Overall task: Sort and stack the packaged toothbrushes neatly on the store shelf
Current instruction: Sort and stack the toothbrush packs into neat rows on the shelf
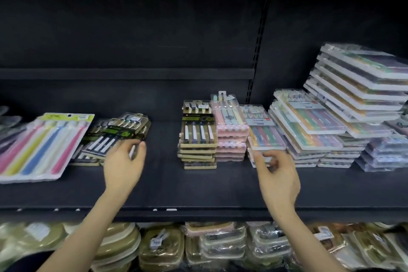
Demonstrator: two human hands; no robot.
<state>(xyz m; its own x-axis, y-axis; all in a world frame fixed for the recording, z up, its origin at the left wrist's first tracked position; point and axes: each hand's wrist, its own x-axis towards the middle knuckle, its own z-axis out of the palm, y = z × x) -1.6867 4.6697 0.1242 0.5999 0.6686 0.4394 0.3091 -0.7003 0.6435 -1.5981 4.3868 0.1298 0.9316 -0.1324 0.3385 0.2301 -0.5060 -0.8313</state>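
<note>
Toothbrush packs [199, 134] lie stacked by colour; left hand [123, 161], right hand [277, 172] curled, grip unclear.

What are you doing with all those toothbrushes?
A person is tidying packaged toothbrushes on a dark store shelf. Their left hand reaches the messy pile of black-and-gold packs. Their right hand is at the front of a stack of clear packs. Blur hides whether either hand is gripping. A neat black-and-gold stack and a pink stack stand in the middle.
</note>
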